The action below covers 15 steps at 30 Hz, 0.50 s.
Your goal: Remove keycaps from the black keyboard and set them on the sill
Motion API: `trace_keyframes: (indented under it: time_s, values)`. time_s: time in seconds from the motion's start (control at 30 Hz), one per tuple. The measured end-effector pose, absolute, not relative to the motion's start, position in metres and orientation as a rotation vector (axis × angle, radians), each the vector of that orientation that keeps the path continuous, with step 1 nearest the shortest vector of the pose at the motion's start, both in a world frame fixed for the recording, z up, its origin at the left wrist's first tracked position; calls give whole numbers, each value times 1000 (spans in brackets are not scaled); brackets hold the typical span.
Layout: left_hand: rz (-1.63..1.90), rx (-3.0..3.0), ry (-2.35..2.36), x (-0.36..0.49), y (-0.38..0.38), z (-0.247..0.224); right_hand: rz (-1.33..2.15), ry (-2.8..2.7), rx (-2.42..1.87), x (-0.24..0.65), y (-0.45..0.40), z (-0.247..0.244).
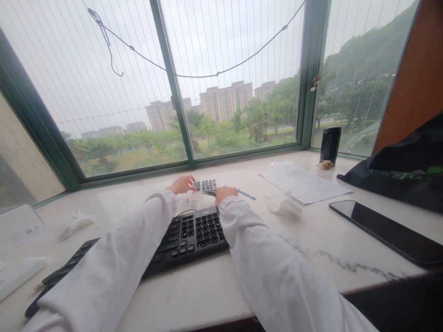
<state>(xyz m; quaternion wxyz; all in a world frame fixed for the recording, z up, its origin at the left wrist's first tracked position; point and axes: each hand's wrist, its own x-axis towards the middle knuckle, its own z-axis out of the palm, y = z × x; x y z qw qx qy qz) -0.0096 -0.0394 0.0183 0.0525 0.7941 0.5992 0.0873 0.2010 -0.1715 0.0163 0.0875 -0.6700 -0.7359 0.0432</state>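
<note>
At the left edge of a small block of grey keys [207, 185], set in rows like a keypad, my left hand [182, 184] has its fingers bent against the side. My right hand [225, 193] is closed at the block's lower right corner. A thin dark pointed tool [209, 192] sticks out to the left from its fingers; its exact kind is too small to make out. Just right of that hand lies a thin blue stick [247, 194]. Nearer to me is a black keyboard [194, 235], partly covered by my left sleeve.
Crumpled tissues [285, 205] and printed paper [304, 182] lie on the right. Beyond them stand a black can [330, 145] and a dark bag [401, 170]; a phone [384, 230] lies nearer. Another tissue [76, 224] and a white box [20, 228] are left. A window backs the counter.
</note>
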Motion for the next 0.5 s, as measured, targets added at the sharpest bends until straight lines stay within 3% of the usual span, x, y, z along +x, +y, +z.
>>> trace_keyframes:
  time_s: [0.5]
  values:
    - [258,2448,1839,-13,-45,21,113,-2176,-2024,201,-168,14]
